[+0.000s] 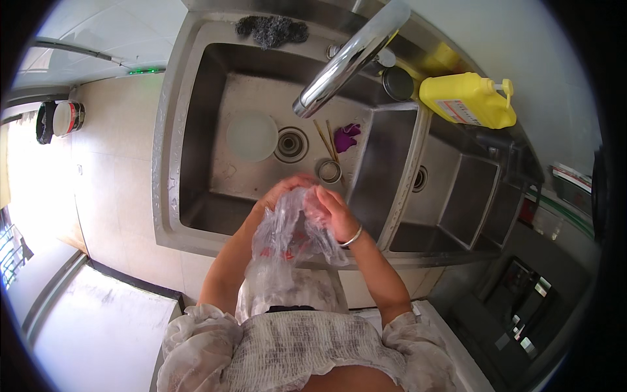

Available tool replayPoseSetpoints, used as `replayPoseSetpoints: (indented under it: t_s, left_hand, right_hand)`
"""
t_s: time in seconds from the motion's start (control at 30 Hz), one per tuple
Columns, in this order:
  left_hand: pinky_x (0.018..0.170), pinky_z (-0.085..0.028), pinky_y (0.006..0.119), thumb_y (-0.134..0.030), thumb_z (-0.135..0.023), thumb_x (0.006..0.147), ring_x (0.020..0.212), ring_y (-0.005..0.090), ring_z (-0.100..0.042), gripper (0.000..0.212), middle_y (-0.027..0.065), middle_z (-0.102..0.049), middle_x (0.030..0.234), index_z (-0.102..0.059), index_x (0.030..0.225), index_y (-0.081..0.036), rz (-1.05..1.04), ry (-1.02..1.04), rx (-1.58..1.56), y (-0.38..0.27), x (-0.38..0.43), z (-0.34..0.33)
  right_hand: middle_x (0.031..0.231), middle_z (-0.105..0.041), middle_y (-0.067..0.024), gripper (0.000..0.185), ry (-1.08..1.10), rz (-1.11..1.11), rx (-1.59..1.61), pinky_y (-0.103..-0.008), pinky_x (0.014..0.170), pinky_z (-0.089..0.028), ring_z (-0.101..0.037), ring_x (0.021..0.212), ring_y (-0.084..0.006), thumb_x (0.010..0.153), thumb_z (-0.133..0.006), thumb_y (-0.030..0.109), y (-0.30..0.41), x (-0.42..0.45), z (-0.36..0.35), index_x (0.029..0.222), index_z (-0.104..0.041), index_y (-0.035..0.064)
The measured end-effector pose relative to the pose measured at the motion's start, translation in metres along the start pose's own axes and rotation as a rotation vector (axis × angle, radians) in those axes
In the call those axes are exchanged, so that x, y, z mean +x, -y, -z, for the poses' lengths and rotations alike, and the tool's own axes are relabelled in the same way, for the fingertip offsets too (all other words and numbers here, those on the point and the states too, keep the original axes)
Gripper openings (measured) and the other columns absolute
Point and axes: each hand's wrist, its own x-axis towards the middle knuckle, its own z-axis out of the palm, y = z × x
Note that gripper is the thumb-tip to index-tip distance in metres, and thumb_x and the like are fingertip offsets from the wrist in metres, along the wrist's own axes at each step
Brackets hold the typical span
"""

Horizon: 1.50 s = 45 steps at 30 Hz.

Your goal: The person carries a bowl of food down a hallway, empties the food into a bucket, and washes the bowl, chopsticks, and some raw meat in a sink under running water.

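A crumpled clear plastic bag (286, 230) with some red print hangs from both my hands over the front edge of the sink. My left hand (286, 188) has hold of its upper left side, the fingers partly blurred. At the upper right of the bag, my right hand (335, 210) grips the film, thumb up, a bangle on the wrist. Beyond the hands, in the large sink basin (254, 88), lie a pale round plate (252, 137), a pair of chopsticks (325, 142), a purple cloth (347, 138) and a small round cup (329, 171).
Over the basin reaches a chrome faucet (338, 68). Dark mesh scrubbers (272, 30) rest on the back rim. A yellow pump jug (465, 100) lies tilted behind the smaller basin (441, 186), near a dark round lid (397, 83). White containers (68, 118) stand at far left.
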Motion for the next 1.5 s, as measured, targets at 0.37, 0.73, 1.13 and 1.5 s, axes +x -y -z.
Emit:
replayPoseSetpoints:
  t_s: [0.37, 0.73, 1.13, 1.5]
  left_hand:
    - [0.082, -0.048, 0.031, -0.026, -0.054, 0.082, 0.090, 0.0188, -0.059, 0.037, 0.0077, -0.058, 0.105, -0.052, 0.110, -0.002, -0.004, 0.088, -0.044, -0.007, -0.031, -0.002]
    - [0.096, -0.036, 0.043, -0.059, -0.029, 0.084, 0.111, 0.0282, -0.048, 0.067, 0.0130, -0.049, 0.121, -0.044, 0.121, -0.005, -0.083, 0.178, -0.396, -0.028, -0.035, -0.030]
    - [0.079, -0.048, 0.034, -0.023, -0.071, 0.059, 0.086, 0.0217, -0.057, 0.055, 0.0103, -0.057, 0.092, -0.050, 0.105, -0.001, -0.117, 0.126, -0.149, -0.029, -0.069, -0.014]
    - [0.079, -0.045, 0.024, 0.004, -0.056, 0.071, 0.091, 0.0081, -0.053, 0.051, 0.0021, -0.058, 0.103, -0.046, 0.120, -0.003, -0.366, 0.134, 0.369, -0.036, -0.077, -0.025]
  right_hand:
    - [0.072, -0.059, 0.0025, 0.014, 0.038, 0.070, -0.666, -0.0210, 0.060, -0.042, -0.051, 0.066, -0.0034, 0.079, -0.061, 0.014, -0.004, 0.070, 0.103, 0.080, -0.061, 0.0005]
    - [0.120, -0.045, -0.0148, 0.048, 0.000, 0.652, -1.253, -0.0405, 0.094, -0.029, -0.042, 0.110, -0.0261, 0.081, -0.051, 0.036, 0.028, 0.021, 0.059, 0.117, -0.049, 0.0048]
    - [0.133, -0.026, -0.0168, 0.073, -0.007, 0.921, -1.887, -0.0524, 0.097, -0.023, -0.025, 0.124, -0.0345, 0.068, -0.060, 0.045, -0.013, 0.017, -0.012, 0.129, -0.034, 0.0129]
    - [0.107, -0.049, -0.0056, 0.066, 0.102, 0.280, -0.421, -0.0280, 0.086, -0.040, -0.048, 0.099, -0.0157, 0.065, -0.073, 0.020, -0.005, 0.038, 0.015, 0.119, -0.038, 0.0055]
